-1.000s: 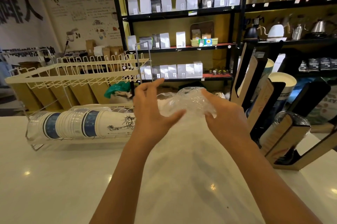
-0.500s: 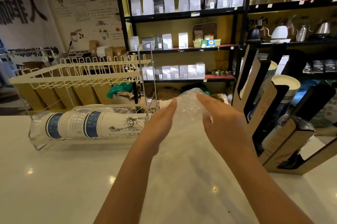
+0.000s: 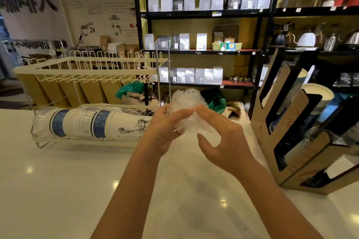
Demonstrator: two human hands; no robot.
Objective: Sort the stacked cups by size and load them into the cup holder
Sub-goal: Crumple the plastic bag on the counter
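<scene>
A crumpled clear plastic bag [image 3: 186, 102] is bunched above the white counter. My left hand [image 3: 165, 129] pinches its left side. My right hand [image 3: 221, 141] touches it with the fingertips from the right, thumb spread below. A stack of white paper cups [image 3: 91, 124] with blue bands and a line drawing lies on its side in the lower tier of a wire rack [image 3: 87, 69], left of my hands. The wooden cup holder [image 3: 297, 122] stands slanted at the right; white cups [image 3: 318, 93] and a clear-wrapped stack [image 3: 318, 133] sit in its slots.
The glossy white counter [image 3: 68, 190] stretches in front of me. Behind it, black shelves [image 3: 204, 13] carry white and dark pouches, kettles and jars. Brown paper bags and a green bag [image 3: 132, 89] lie past the counter's far edge.
The bag is squeezed into a tighter wad. My left hand turned and closed on it; my right hand loosened, its fingers spreading. The view shifted slightly.
</scene>
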